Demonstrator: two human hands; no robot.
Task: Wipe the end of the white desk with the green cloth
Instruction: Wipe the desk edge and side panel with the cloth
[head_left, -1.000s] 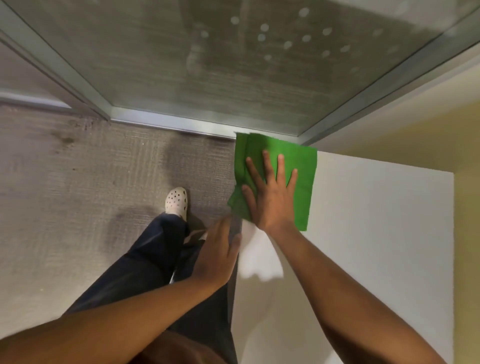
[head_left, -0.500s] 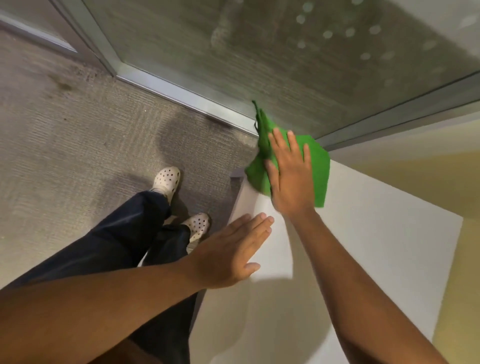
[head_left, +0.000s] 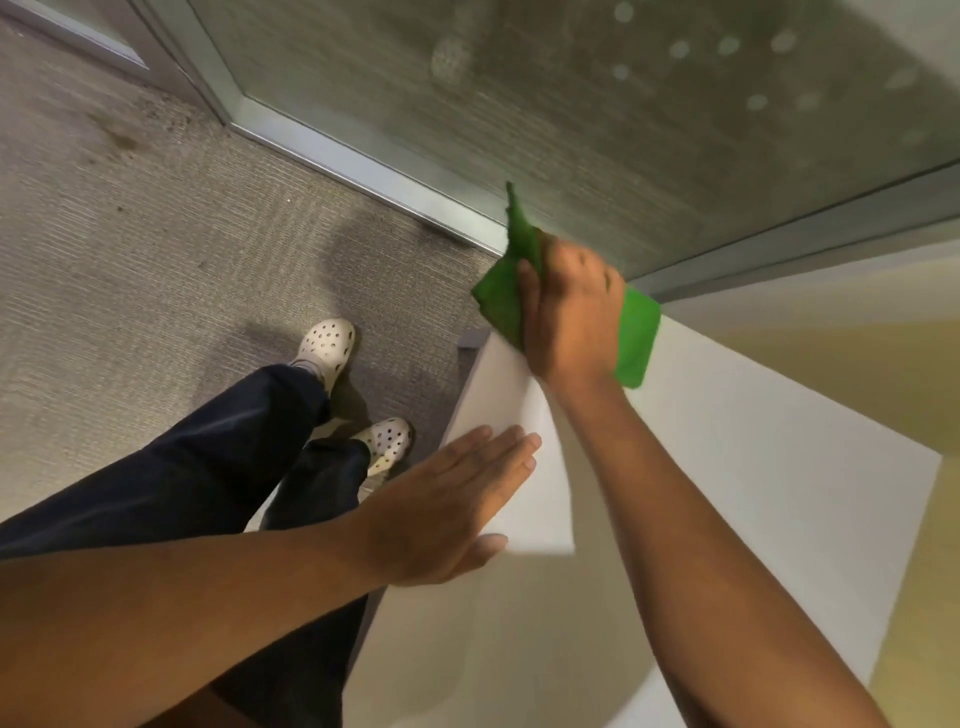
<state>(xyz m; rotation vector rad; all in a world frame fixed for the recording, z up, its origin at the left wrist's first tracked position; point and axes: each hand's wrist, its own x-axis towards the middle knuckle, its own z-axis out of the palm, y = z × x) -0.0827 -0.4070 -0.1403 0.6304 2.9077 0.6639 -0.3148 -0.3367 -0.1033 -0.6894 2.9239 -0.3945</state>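
Note:
The green cloth (head_left: 635, 338) lies bunched at the far corner of the white desk (head_left: 727, 467), one tip sticking up against the glass. My right hand (head_left: 571, 312) is curled over the cloth and grips it at the desk's end. Part of the cloth hangs past the left edge of the desk. My left hand (head_left: 447, 504) rests flat with fingers together and extended on the near left edge of the desk, holding nothing.
A frosted glass partition (head_left: 623, 104) with a metal frame (head_left: 363, 171) runs right behind the desk's end. A yellow wall (head_left: 857, 374) borders the desk on the right. Grey carpet (head_left: 156, 260) lies to the left, with my legs and white clogs (head_left: 324, 345).
My right hand went from lying flat on the cloth to curling around it, bunching it at the far corner. My left hand moved from the desk's side edge onto its top.

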